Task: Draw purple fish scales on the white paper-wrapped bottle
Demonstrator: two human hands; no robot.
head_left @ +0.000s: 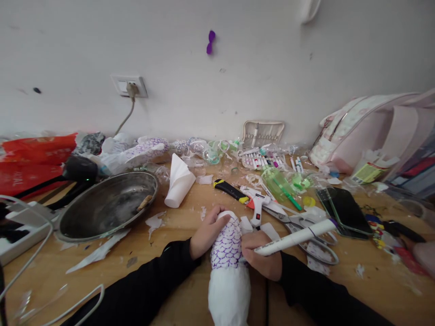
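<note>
A white, paper-covered rounded form point(228, 290) stretches toward me at the table's front edge. Purple scale-like curves cover its far half, while the near half is plain white. My left hand point(210, 230) wraps around its far end, fingers over the top. In my right hand point(261, 254) is a white marker point(295, 237) with a purple end, pointing up to the right. The marker's writing tip is hidden by my fingers, close to the form's right side. Just beyond lie a white hot glue gun point(258, 209) and large scissors point(306, 233).
A metal bowl point(105, 213) stands at left, near a power strip point(29, 231) and cables. A rolled white paper point(178, 183), a yellow-black utility knife point(231, 191), several markers point(261, 159) and a phone point(343, 210) lie farther back. A pink bag point(353, 136) sits at right.
</note>
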